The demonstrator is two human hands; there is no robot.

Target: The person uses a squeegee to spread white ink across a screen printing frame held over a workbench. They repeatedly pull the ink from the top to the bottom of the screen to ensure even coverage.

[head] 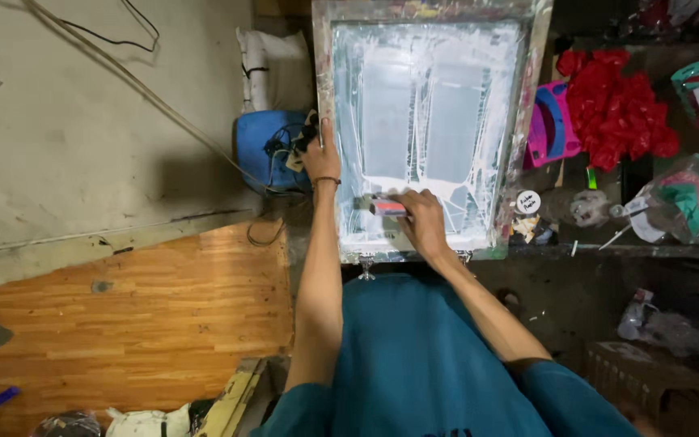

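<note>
A screen-printing frame (327, 97) with a pale mesh smeared with white ink lies flat in front of me. My left hand (320, 154) presses on the frame's left rail, fingers flat, a thin band on the wrist. My right hand (420, 218) grips a squeegee (383, 206) with a red and blue handle near the frame's near edge, just below a band of white ink (414, 184). A teal shirt fills the bottom of the view.
A blue container (262, 150) with cables sits left of the frame, a white sack (277, 69) behind it. On the right lie a red crumpled bundle (616, 109), a pink and blue object (552, 125), bags and clutter. A wooden floor (123, 324) lies lower left.
</note>
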